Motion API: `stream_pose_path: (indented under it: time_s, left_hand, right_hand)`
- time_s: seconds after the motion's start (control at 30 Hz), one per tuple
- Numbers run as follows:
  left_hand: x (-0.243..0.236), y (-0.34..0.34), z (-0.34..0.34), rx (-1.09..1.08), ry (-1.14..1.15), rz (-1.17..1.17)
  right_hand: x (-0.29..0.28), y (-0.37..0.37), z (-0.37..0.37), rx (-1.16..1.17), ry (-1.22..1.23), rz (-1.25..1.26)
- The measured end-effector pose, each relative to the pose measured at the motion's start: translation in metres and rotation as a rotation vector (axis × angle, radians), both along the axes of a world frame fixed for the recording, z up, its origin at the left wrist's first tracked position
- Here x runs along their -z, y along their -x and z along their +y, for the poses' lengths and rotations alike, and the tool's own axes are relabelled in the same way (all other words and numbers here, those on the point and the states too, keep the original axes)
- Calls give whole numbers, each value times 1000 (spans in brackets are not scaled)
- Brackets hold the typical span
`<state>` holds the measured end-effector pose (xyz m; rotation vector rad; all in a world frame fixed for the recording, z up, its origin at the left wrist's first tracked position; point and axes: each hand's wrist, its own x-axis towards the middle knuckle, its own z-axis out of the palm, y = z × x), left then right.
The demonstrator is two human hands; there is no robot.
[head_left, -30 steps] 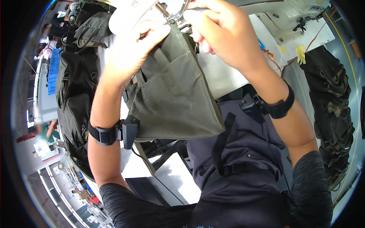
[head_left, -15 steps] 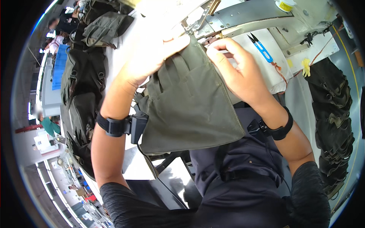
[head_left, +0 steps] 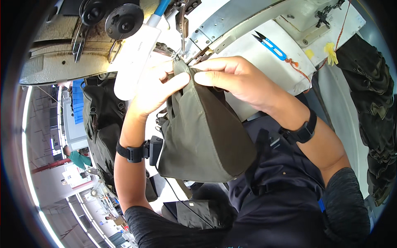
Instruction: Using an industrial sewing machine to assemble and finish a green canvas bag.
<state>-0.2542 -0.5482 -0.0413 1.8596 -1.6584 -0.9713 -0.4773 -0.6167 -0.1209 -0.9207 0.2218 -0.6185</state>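
An olive fabric bag [head_left: 194, 140] hangs toward my lap, its seamed top edge reaching up to the metal presser parts [head_left: 180, 53] of a sewing machine. My left hand [head_left: 161, 87] pinches that edge from the left, thumb on the fabric, with some fingers hidden behind it. Directly opposite, my right hand [head_left: 242, 82] grips the same edge between thumb and fingers. The bag's side is bent into a ridge below both hands. Blue-handled thread snips [head_left: 271, 45] lie on the white padded surface beyond my right hand.
The machine body [head_left: 70, 45] with black knobs fills the upper left. Dark bags are piled at the right [head_left: 368, 103] and left [head_left: 99, 132]. A blue bin [head_left: 77, 101] stands behind the left pile. A person in green [head_left: 78, 159] is farther off.
My right hand has moved in onto the bag's edge beside my left thumb. The bag is now bent along that edge, and more of the machine shows as the view has shifted.
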Motion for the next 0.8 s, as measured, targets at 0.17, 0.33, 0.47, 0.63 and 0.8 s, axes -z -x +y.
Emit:
stream_pose_path:
  time_s: [0.17, 0.33, 0.47, 0.63, 0.8]
  left_hand:
    - [7, -1, 7, -12, 95, 50]
    - [8, 8, 7, 0, 201, -74]
    - [0, 13, 9, 9, 73, -201]
    - [3, 8, -1, 30, 171, -145]
    - [3, -2, -9, 88, 312, -209]
  right_hand:
    - [-10, 9, 6, 106, 77, -38]
    - [-19, 13, -2, 59, 37, 45]
    - [-23, 16, -7, -9, 80, 110]
    - [-25, 9, -10, 137, 226, 206]
    - [-35, 10, -4, 288, 538, 335]
